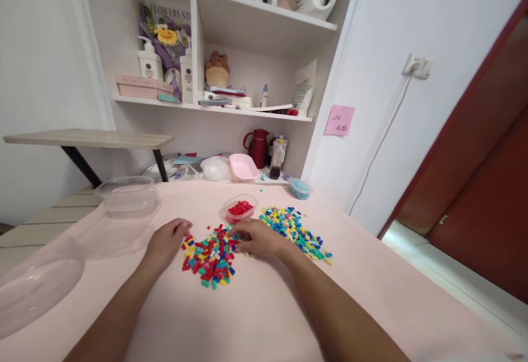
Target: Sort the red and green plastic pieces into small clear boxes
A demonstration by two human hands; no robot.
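Note:
Small toy bricks in red, yellow, green, blue and white form a mixed pile [210,257] on the pale pink tabletop. My left hand [167,238] rests at the pile's left edge, fingers bent and close together; anything inside them is hidden. From the right, my right hand [259,236] reaches over the pile's upper right edge. Its fingers curve down toward red bricks, with the thumb apart from them. Just behind it stands a clear plastic tub [253,202] of red bricks. Right of that hand lies a second pile [295,230], mostly blue, yellow, green and white.
Clear plastic containers [119,235] lie along the left side, one large at the near left [39,288]. A tub of light blue bits [300,188] sits at the back right. Behind the table are a pink bowl [243,167], a red jug [258,150] and a bottle [277,159].

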